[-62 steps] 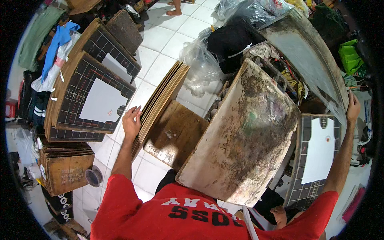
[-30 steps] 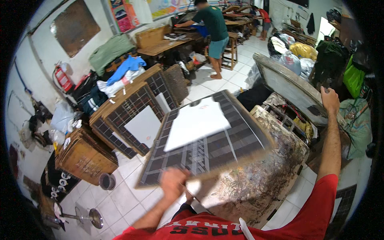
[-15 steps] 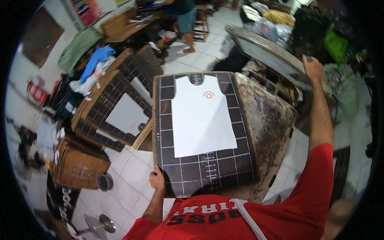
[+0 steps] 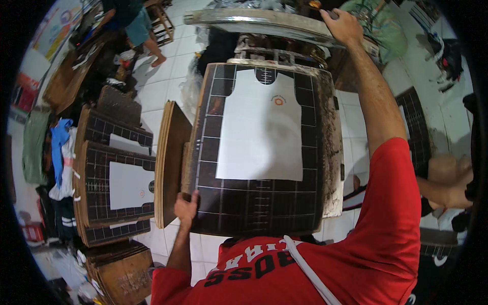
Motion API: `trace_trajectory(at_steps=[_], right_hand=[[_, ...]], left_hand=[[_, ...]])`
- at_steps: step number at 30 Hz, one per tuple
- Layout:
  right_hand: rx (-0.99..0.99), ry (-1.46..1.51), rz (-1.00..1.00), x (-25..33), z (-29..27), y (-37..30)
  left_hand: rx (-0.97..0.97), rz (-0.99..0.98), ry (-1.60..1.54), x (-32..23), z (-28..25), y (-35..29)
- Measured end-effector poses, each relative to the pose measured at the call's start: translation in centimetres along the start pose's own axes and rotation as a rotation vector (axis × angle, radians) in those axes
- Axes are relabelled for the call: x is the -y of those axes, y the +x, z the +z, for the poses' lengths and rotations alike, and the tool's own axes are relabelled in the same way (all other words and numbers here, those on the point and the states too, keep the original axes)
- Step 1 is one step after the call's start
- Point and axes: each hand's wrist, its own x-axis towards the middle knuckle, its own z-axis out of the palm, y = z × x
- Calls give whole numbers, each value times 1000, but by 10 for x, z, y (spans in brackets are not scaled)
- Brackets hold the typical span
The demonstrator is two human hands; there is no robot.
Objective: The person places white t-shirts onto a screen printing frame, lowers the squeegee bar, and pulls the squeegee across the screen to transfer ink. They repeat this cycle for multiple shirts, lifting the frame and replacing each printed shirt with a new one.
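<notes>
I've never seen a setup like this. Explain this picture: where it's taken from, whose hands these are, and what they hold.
There is no machine here, just a person in a red shirt working bare-handed. The camera sits on that person's head and looks down; its wide fisheye lens bends straight edges.

In front is a black board with white grid lines, resting on a stained stand. On the board lies a white shirt piece with a small orange mark. The right hand holds a grey frame near its right end. The left hand touches the board's left edge; how firm its grip is, I can't tell.
</notes>
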Motion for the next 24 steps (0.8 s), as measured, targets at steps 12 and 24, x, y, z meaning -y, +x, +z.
trace_trajectory(at_steps=[12, 24], right_hand=[[13, 105, 37, 30, -30, 25], [-47, 179, 1, 28, -36, 45]], left_hand=[[310, 174, -157, -26, 36, -28], [305, 133, -54, -47, 25, -26]])
